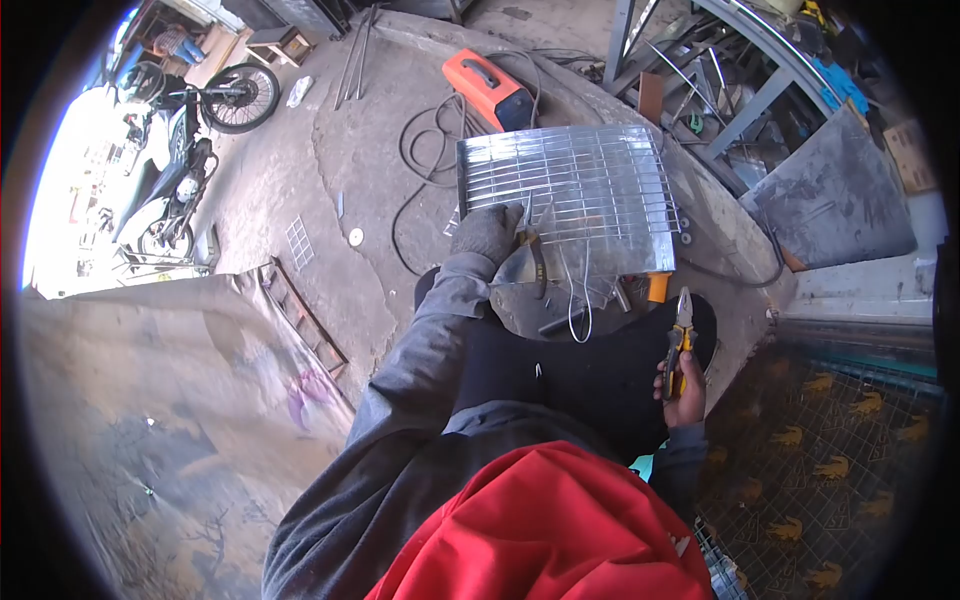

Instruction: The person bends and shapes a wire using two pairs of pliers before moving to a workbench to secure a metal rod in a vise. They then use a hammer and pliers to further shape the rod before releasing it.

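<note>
In front of my knees sits a shiny sheet-metal piece (625,258) with a wire grid (590,185) over it. My left hand (485,235), in a grey glove, is closed at the grid's near left corner; its fingertips are partly hidden. Right beside those fingers is a black-and-yellow hand tool (538,265), its tip on the grid. A bent loop of wire (582,325) hangs off the near side. Over my right thigh, my right hand (685,400) is bare and wrapped round the handles of combination pliers (682,340), jaws pointing away from me.
An orange machine (490,88) with a coiled cable (430,140) stands beyond the metal. Scrap metal and a steel frame (745,115) fill the far right. A motorcycle (180,165) stands at left, with a small mesh piece (299,243) on the floor. Patterned sheeting (800,470) lies at right.
</note>
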A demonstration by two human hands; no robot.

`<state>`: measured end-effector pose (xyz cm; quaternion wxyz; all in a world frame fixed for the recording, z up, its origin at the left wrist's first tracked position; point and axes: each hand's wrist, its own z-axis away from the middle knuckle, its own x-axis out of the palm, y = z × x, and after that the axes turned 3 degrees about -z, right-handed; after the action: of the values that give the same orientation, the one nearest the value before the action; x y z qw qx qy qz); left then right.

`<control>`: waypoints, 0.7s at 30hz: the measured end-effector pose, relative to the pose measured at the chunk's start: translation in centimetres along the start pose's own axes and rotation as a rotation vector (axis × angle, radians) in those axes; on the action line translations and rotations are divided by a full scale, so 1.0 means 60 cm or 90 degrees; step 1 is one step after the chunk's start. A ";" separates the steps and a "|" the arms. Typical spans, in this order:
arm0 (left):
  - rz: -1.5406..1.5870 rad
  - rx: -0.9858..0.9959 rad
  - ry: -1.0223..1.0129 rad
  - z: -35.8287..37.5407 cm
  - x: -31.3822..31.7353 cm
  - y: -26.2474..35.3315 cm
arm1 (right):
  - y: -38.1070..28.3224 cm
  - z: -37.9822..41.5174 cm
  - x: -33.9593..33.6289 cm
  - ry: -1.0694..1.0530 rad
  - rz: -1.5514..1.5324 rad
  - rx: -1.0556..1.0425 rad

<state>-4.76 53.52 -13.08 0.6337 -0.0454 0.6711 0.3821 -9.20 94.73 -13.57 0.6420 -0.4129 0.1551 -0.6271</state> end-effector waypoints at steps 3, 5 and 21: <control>0.016 -0.074 0.040 0.013 -0.006 -0.022 | 0.002 -0.006 -0.010 0.010 -0.005 0.018; 0.387 -0.186 -0.004 0.042 -0.029 -0.013 | 0.001 -0.008 -0.010 -0.024 -0.037 0.019; 1.163 -0.067 -0.254 0.160 -0.067 0.060 | -0.009 0.051 0.206 -0.273 0.335 -0.147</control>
<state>1.91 59.81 -6.98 0.1883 0.5370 0.3073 0.7627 -5.31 84.29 -7.38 0.7488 -0.5504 0.1878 -0.3179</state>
